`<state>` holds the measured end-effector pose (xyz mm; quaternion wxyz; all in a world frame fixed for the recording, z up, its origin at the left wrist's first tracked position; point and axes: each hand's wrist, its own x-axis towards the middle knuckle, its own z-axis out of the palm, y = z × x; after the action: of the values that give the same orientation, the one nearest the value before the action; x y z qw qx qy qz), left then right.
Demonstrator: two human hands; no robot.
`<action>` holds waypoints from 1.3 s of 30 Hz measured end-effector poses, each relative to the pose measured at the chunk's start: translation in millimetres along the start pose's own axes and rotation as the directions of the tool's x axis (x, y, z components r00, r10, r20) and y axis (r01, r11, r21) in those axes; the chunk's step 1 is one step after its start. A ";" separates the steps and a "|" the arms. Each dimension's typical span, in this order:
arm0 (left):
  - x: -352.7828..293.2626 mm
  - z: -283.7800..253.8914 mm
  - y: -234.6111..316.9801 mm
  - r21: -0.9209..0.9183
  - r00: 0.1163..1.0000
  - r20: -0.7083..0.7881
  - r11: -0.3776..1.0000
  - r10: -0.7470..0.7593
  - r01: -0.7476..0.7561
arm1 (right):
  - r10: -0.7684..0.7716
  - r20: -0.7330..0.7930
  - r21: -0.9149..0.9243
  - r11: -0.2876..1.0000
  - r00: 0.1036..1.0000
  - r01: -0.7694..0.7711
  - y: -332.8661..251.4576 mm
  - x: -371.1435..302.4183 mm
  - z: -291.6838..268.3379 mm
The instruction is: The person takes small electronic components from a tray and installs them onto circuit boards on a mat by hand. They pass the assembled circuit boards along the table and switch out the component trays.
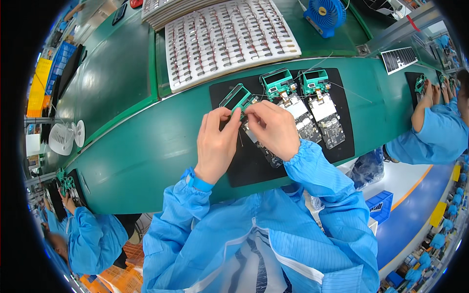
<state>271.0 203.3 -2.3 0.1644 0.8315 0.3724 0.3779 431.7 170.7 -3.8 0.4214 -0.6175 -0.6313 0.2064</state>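
Note:
Three green plastic housings, each joined to a dark circuit board, lie side by side on a black mat [234,175]. My left hand [215,141] is closed, its thumb and fingers pinching the lower edge of the leftmost green housing [238,95], which sits tilted. Close beside it, my right hand [276,128] has thumb and forefinger pressed together at the same edge; whatever is between them is too small to make out. My hands partly cover that housing's circuit board [271,157]. The middle housing [277,81] and the right housing [315,81] lie untouched, thin wires sticking out.
Beyond the mat, a white foam tray [232,41] holds rows of small wired parts. A blue fan [326,15] stands at the back right, a white fan [62,138] far left. Co-workers in blue sit at left [97,239] and right [435,127] along the green bench [146,161].

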 end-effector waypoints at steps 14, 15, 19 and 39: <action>3.5 -10.2 -21.1 0.283 0.959 0.084 0.917 0.270 -0.283 | -0.137 -0.301 -0.665 0.740 0.944 -0.105 42.9 19.3 -75.1; 3.1 -13.0 -23.3 0.254 0.951 0.098 0.916 0.294 -0.310 | -0.140 -0.298 -0.667 0.738 0.944 -0.101 41.6 19.5 -71.2; 4.3 -20.2 -27.4 0.213 0.929 0.129 0.906 0.346 -0.366 | -0.261 -0.274 -0.800 0.597 0.926 -0.068 45.0 21.5 -59.3; 28.2 -43.7 -72.2 0.025 0.744 0.185 0.753 0.642 -0.657 | -0.214 0.024 -0.731 0.662 0.977 0.163 -4.0 22.5 6.6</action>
<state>214.7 272.2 0.8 0.0156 0.9438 0.0608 0.3245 426.7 193.2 1.9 0.1797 -0.6714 -0.7078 -0.1263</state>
